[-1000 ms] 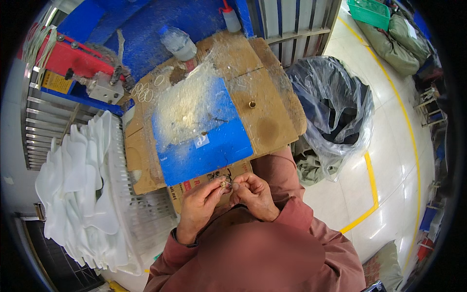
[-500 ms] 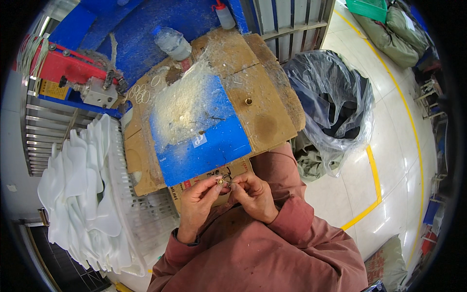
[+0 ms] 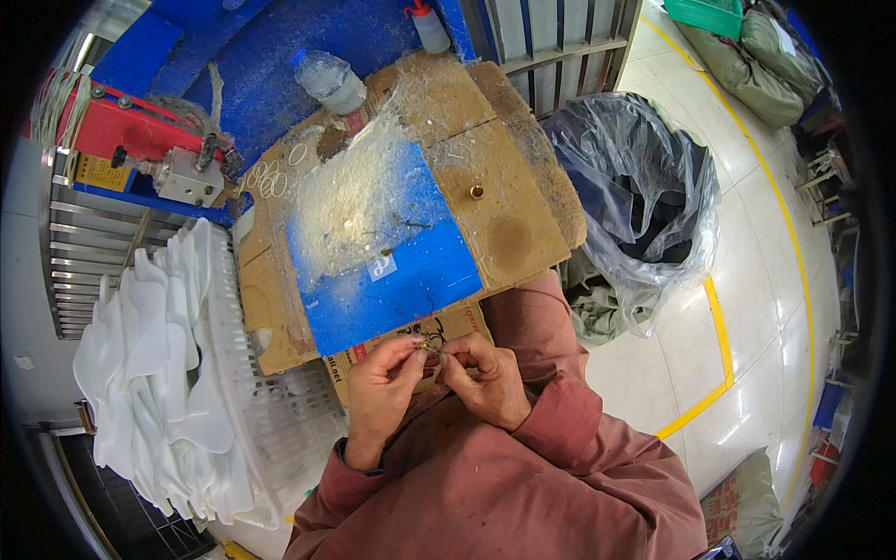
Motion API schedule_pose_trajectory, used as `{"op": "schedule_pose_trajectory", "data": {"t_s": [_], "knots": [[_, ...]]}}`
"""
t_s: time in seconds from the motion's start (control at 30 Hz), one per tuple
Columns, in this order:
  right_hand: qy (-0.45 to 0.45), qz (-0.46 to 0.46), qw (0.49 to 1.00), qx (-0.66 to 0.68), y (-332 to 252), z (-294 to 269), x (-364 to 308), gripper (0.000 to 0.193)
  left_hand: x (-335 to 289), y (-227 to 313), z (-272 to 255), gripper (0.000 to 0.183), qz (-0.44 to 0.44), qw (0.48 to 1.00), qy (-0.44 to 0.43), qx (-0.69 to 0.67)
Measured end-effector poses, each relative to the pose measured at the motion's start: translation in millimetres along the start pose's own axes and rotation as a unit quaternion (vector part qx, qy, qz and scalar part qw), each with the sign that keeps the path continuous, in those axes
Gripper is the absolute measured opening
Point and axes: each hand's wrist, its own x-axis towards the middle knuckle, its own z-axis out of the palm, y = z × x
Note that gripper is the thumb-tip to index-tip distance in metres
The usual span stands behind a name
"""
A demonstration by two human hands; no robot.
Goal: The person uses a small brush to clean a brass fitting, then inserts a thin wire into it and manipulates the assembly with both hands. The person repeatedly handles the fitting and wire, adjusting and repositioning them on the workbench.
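Close to my body, beyond my lap, my two hands meet fingertip to fingertip. My left hand pinches a small brass-coloured fitting between thumb and forefinger. Right beside it, my right hand is closed in a pinch at the fitting; something thin shows at its fingertips, too small to name. A similar brass-coloured ring-shaped part sits on the cardboard to the right. Below the blue sheet, the printed cardboard lies just behind my fingers.
Cream-coloured granules cover part of the sheet. Pale rings, a clear bottle and a red-topped squeeze bottle are farther back. A red machine stands left, above white plastic pieces in a crate. A lined bin stands right.
The brass-coloured fitting has turned in my fingers, so its round open end no longer faces up. Both hands stay in nearly the same place.
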Motion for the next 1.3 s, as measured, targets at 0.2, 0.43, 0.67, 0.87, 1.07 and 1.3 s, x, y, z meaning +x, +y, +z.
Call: {"op": "schedule_pose_trajectory", "data": {"t_s": [0.2,0.43,0.67,0.87,1.07,1.3], "knots": [[0.017,-0.026,0.998,-0.047,-2.1,1.0,1.5,0.012,-0.2,-2.9,2.6,0.019,0.003,1.0,0.013,-0.009],[0.026,-0.025,0.998,-0.052,-1.4,1.6,1.6,0.012,0.6,-7.1,2.8,0.018,0.001,1.0,0.024,0.021],[0.028,-0.016,0.997,-0.064,-1.3,1.8,2.2,0.011,0.4,-7.7,2.5,0.017,0.003,0.999,0.025,0.03],[0.024,-0.009,0.998,-0.06,1.6,0.9,2.6,0.01,1.4,-8.8,2.0,0.018,0.003,0.999,0.025,0.042],[0.016,0.02,1.0,-0.013,5.0,1.1,2.6,0.007,1.7,-7.1,1.9,0.019,-0.016,1.0,0.015,0.022],[0.006,0.038,0.999,0.018,4.6,0.4,3.2,0.007,2.3,-6.4,1.7,0.02,-0.017,1.0,0.008,0.005]]}}
